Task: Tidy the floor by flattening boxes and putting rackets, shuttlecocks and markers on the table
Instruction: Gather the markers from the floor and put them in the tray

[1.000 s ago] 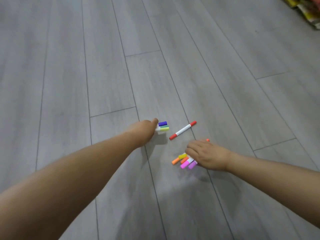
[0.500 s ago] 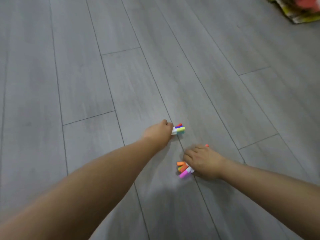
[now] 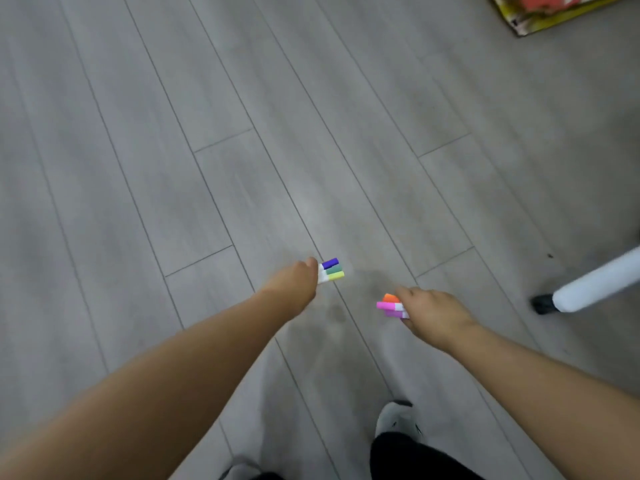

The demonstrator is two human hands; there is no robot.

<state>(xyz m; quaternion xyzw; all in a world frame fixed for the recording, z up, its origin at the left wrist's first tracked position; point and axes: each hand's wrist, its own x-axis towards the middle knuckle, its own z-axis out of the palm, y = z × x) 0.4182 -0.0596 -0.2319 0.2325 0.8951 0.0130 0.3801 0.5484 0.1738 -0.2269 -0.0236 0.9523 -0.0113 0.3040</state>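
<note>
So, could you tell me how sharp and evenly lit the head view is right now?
Head view: motion-blurred, both forearms smeared; the left hand and right hand with their markers are soft; floor lighting is even, with a faint shadow beneath the hands; plank lines bow from the wide lens.

A bunch of markers (image 3: 331,270) with white barrels is sticking out of the left fist, showing purple, green and yellow caps stacked together. A second bunch (image 3: 391,305), with orange, pink and purple caps, is poking leftward out of the right fist above the grey floor.
</note>
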